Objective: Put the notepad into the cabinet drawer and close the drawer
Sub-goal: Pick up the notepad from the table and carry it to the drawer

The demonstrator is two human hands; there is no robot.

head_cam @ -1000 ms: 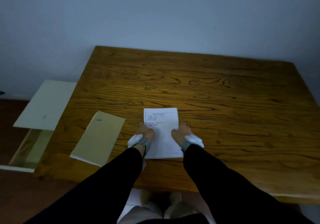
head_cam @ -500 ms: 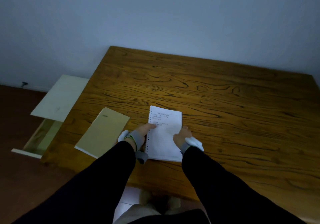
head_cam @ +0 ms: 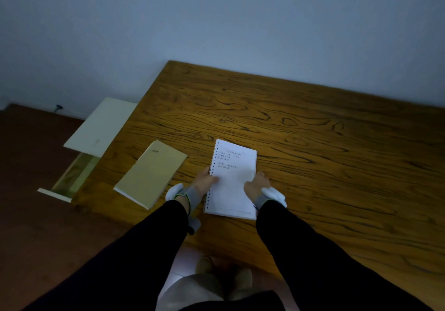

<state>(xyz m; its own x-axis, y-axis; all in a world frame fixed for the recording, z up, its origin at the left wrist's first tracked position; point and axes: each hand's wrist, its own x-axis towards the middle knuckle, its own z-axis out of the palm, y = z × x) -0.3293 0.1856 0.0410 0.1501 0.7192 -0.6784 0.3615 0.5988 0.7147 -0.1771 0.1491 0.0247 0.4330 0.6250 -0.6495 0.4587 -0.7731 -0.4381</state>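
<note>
A white spiral-bound notepad [head_cam: 232,178] with handwriting on its open page lies near the front edge of the wooden table [head_cam: 301,137]. My left hand [head_cam: 204,182] grips its spiral edge, thumb on the page. My right hand [head_cam: 256,185] holds the opposite edge. A pale cabinet [head_cam: 101,126] stands left of the table, and its drawer [head_cam: 69,180] is pulled open toward me, with its inside partly hidden by the table edge.
A closed tan book [head_cam: 150,173] lies on the table just left of the notepad, near the table's left corner. Brown floor [head_cam: 31,202] spreads left of the table. My feet show below the table's front edge. A wall rises behind.
My hands shifted from resting on the notepad's lower part to gripping both its side edges. The view has turned left, bringing the cabinet and drawer more into sight.
</note>
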